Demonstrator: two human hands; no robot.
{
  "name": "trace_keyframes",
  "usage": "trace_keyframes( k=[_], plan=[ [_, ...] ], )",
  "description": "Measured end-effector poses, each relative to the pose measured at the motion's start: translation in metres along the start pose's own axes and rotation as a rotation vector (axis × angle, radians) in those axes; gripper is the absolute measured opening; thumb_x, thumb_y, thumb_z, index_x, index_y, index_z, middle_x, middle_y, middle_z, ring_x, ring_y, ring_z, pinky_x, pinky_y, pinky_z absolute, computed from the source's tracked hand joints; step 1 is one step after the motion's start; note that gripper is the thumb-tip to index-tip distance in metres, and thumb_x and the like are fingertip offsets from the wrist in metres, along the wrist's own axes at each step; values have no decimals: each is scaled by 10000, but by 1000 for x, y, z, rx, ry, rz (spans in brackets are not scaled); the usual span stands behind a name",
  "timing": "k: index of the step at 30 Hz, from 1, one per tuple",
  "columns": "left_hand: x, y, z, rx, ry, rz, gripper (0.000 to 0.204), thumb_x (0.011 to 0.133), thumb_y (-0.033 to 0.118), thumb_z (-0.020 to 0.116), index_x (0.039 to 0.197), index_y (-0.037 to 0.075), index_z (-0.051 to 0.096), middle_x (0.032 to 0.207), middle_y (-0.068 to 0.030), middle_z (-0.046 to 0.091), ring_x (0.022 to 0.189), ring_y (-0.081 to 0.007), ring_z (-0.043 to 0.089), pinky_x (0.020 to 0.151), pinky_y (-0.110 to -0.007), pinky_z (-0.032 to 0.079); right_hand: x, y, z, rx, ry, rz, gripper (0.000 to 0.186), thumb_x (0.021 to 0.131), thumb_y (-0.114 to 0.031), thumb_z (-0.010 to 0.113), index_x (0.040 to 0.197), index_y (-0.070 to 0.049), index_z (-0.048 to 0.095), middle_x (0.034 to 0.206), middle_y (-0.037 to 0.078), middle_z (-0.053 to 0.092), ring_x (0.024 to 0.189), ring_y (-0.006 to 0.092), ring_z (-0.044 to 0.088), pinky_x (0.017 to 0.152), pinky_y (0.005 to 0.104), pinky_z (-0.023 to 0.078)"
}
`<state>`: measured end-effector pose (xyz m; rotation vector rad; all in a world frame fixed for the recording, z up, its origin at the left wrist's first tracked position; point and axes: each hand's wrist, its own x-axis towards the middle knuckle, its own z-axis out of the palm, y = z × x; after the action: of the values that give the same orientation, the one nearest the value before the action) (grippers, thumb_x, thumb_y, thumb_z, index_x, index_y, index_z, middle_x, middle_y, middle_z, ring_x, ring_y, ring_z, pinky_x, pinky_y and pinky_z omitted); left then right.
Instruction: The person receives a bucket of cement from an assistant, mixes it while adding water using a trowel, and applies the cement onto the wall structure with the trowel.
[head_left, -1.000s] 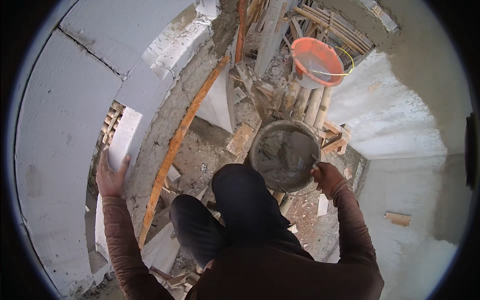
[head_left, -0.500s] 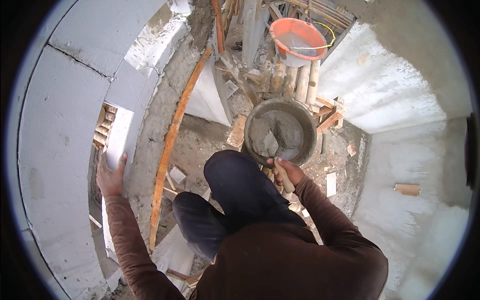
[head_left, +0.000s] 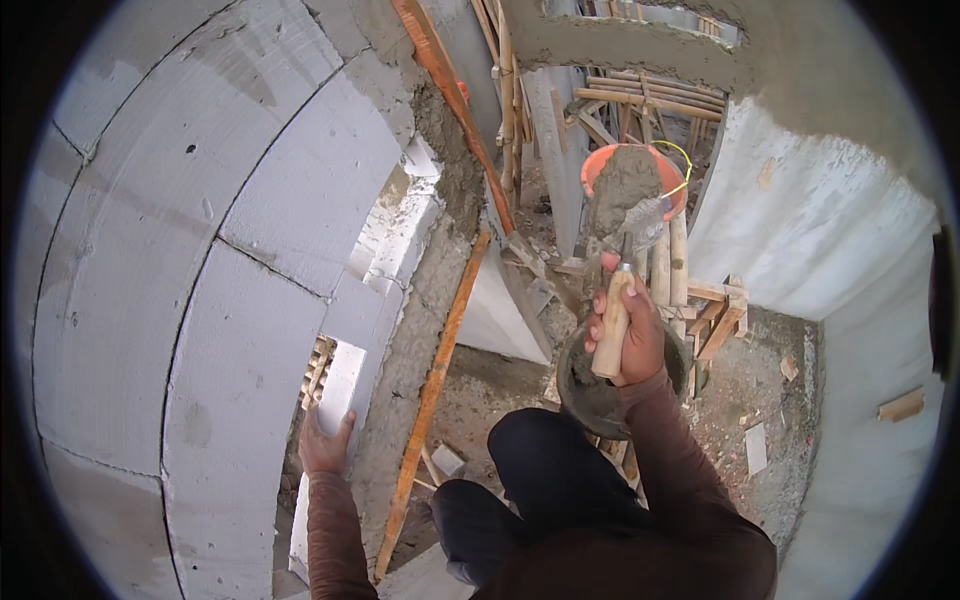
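My right hand (head_left: pixel 640 335) is closed around the wooden handle of a trowel (head_left: pixel 613 325), raised above the round mortar tub (head_left: pixel 575 395). A heap of wet grey mortar (head_left: pixel 625 185) rides on the blade, which hides part of the orange bucket (head_left: pixel 600 160) behind it. The tub is partly covered by my right hand and forearm. On my left, my left hand (head_left: pixel 325 443) grips a narrow white block (head_left: pixel 345 385) at an opening in the wall, thumb on one side and fingers on the other.
Large pale blocks form the wall (head_left: pixel 265 200) at left. An orange-brown wooden strip (head_left: pixel 435 400) runs beside the mortared ledge (head_left: pixel 405 340). Bamboo poles (head_left: pixel 660 95) lie at the back. A plastered wall (head_left: pixel 770 220) stands at right, above a floor with scraps (head_left: pixel 755 450).
My right hand has lifted the trowel out of the tub, now loaded with mortar, and moved it up and forward. The view has shifted left; my left hand stays on the white block.
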<state>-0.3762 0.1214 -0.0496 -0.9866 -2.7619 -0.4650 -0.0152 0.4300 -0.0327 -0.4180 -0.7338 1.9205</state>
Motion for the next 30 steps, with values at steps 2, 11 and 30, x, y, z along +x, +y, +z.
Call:
trace_keyframes(
  k=[2, 11, 30],
  plan=[
    [3, 0, 0, 10, -40, -54, 715, 740, 525, 768, 1208, 16, 587, 1113, -235, 654, 1046, -420, 620, 876, -489, 491, 41, -7, 39, -39, 13, -262, 486, 1017, -272, 482, 1442, -67, 364, 830, 41, 542, 614, 113, 561, 523, 261, 504],
    [9, 31, -16, 48, -136, -172, 843, 727, 568, 769, 1280, -34, 562, 1220, -258, 617, 1169, -391, 577, 988, -456, 447, 243, 80, 132, -606, 654, -981, 623, 979, -217, 553, 1494, -21, 263, 1340, 273, 501, 1132, 381, 590, 895, 441, 490],
    [3, -17, 6, 106, 11, -44, 815, 767, 560, 741, 1280, -43, 546, 1222, -249, 618, 1150, -384, 594, 986, -442, 462, -37, -36, -97, -1708, -227, 388, 361, 926, -227, 598, 1188, 19, 574, 952, 264, 672, 948, 425, 662, 836, 437, 514]
  ],
)
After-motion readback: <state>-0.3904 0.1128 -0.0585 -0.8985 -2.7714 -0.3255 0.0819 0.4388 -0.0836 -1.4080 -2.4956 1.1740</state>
